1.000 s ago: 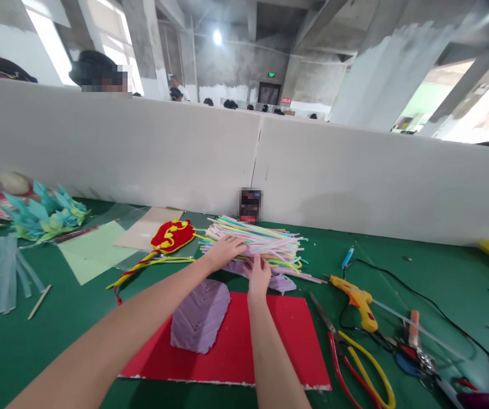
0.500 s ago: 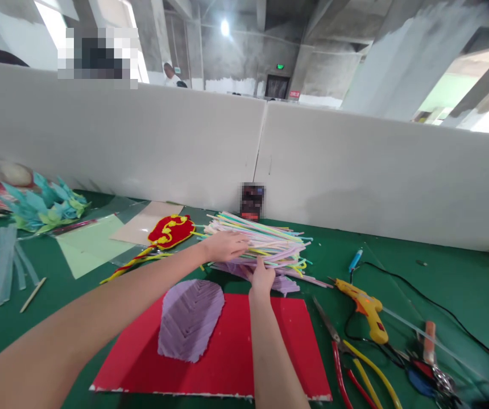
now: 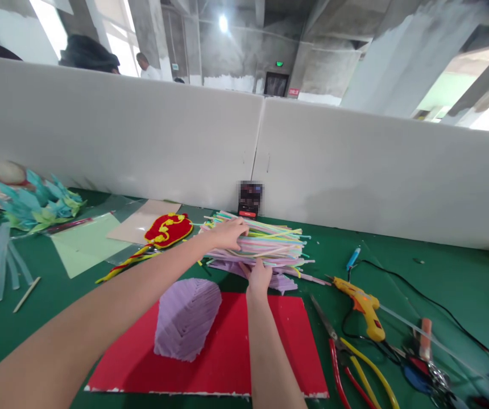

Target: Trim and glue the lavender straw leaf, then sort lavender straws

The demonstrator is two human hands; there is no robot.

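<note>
A loose pile of pastel pipe cleaners (image 3: 276, 245) in pink, yellow, mint and lilac lies across the table, with both my hands at it. My left hand (image 3: 228, 233) reaches over its upper left part, fingers curled down onto the stems. At the pile's front edge my right hand (image 3: 259, 277) is closed, thumb and fingers gripping stems; its fingertips are partly hidden. Purple fuzzy strips (image 3: 282, 283) stick out from under the pile. Nearer to me, a purple leaf-shaped piece of pipe cleaners (image 3: 188, 319) lies on a red board (image 3: 231, 363).
To the right are red- and yellow-handled pliers (image 3: 366, 369), scissors-like blades beside them, and a yellow glue gun (image 3: 366, 309) with its cord. A red fan-shaped ornament (image 3: 168, 228), green paper (image 3: 83, 244) and teal paper leaves (image 3: 35, 199) lie left. A white partition (image 3: 355, 170) stands behind.
My left hand has shifted slightly up and back over the pile, its fingers more curled. The right hand stays at the front edge. The view has moved a little.
</note>
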